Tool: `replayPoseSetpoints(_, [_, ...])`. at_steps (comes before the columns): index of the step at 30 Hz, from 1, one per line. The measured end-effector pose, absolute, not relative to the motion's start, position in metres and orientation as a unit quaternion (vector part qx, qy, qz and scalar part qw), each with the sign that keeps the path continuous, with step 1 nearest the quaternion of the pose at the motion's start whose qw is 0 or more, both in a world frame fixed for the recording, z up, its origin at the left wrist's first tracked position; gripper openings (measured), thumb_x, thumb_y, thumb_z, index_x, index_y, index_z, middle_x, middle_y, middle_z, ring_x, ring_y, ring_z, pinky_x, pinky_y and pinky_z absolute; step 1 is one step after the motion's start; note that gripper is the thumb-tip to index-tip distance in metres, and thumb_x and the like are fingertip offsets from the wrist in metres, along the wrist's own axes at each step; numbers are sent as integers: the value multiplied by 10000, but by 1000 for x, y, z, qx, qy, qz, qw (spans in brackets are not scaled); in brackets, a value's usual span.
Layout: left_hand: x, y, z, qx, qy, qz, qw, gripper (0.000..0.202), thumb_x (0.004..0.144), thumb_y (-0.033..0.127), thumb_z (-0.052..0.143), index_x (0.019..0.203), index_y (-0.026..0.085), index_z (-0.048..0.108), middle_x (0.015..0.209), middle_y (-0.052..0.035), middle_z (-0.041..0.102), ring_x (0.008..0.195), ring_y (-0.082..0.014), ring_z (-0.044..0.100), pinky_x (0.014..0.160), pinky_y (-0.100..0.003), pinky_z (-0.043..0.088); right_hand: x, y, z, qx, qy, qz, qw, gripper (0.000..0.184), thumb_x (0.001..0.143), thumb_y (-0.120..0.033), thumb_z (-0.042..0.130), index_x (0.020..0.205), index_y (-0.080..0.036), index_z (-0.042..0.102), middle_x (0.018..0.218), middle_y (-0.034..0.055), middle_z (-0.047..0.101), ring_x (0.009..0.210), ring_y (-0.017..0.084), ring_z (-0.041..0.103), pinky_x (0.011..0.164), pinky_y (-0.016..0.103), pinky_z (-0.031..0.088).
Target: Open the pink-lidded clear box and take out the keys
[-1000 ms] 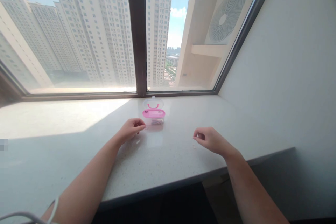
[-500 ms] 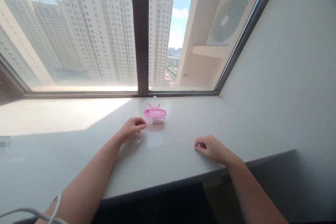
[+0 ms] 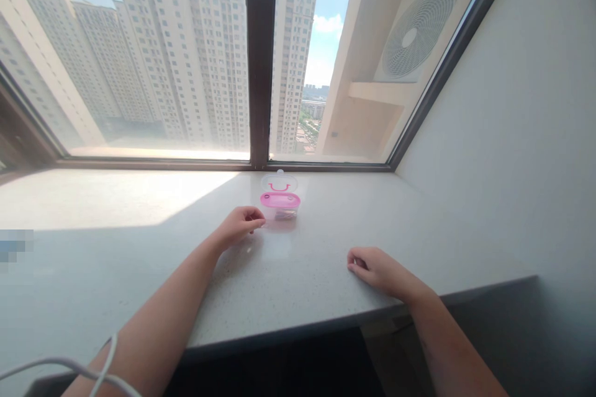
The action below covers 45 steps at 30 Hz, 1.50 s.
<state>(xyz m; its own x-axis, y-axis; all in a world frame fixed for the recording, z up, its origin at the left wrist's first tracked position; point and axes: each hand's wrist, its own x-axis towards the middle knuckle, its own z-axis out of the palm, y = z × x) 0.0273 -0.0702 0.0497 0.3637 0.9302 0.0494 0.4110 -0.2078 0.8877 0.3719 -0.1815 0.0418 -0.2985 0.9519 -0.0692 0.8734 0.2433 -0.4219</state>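
Left forearm comes in from bottom left, angled up toward centre and lying low over the worktop (image 3: 326,298). Left hand (image 3: 239,226) sits palm-down. Its grip is closed: fingers curled in, tips meeting the thumb. Can't tell if anything is pinched in there. Fingertips are just beside the box (image 3: 280,201), on its near-left side; contact is unclear.

Right forearm enters from bottom right and crosses the worktop's front edge. Right hand (image 3: 377,270) rests on the surface near that edge as a loose fist, knuckles up. Grip is closed, nothing visible in it. It's well apart from the box and from the left hand.

The box is small and clear with a pink top. A clear flap with a pink curved handle stands up at its far side. It sits mid-worktop, near the window (image 3: 139,74), just below the dark mullion (image 3: 259,56). Contents are too small to make out.

Counts:
- hands: 2
- box: 1
- window panes: 2, split by 1 mullion
- outdoor fan unit (image 3: 416,31): 1, behind the right pane
- white cable (image 3: 69,367): 1, looping over the left forearm at bottom left

Plain wall (image 3: 512,136) bounds the worktop on the right.
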Motion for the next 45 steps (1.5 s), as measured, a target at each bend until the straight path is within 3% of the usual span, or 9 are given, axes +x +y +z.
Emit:
replayPoseSetpoints(6, [28,-69,49,720,469,311,407,269,714,397,589,767,139,639,643,-12,593,566,-132,524,547,-249,392,364,-173,48,-559,-796,202,113,140,878,-250,458,844,-165,565,697,23,590,627,138,494,592,251,329])
replayPoseSetpoints(16, [19,-59,38,793,493,274,229,223,750,342,547,793,167,677,756,-38,652,657,-163,540,647,-286,397,292,-90,73,-491,-799,137,320,178,940,-290,379,935,-167,507,608,-36,482,544,112,417,573,228,309])
replayPoseSetpoints(24, [17,-57,35,789,522,272,177,221,747,321,560,834,167,692,811,-51,634,673,-165,545,663,-288,414,264,-42,67,-559,-800,88,201,159,903,-273,470,932,-172,590,757,41,631,677,142,532,589,230,296])
replayPoseSetpoints(34, [19,-55,30,795,522,254,174,223,747,305,580,861,154,698,822,-54,606,685,-166,552,678,-288,413,265,-38,62,-540,-795,110,253,185,826,-278,513,803,-153,646,639,10,584,589,119,475,562,227,296])
replayPoseSetpoints(40, [23,-54,23,806,508,249,174,271,779,374,580,897,175,721,888,-72,588,745,-184,566,744,-310,424,258,-51,66,-515,-738,141,413,167,790,-276,526,737,-149,621,492,-47,417,490,99,382,520,220,302])
replayPoseSetpoints(42, [24,-54,22,808,507,249,172,226,776,346,584,849,182,721,887,-70,584,780,-194,573,757,-310,425,245,-62,64,-514,-706,160,461,186,805,-285,501,743,-147,608,503,-41,429,482,100,382,502,219,310])
replayPoseSetpoints(45, [25,-55,23,806,514,247,160,160,767,295,583,793,189,700,856,-60,579,807,-204,580,752,-304,427,220,-78,55,-466,-771,176,396,175,808,-275,505,789,-161,636,533,-27,497,496,106,424,518,220,339])
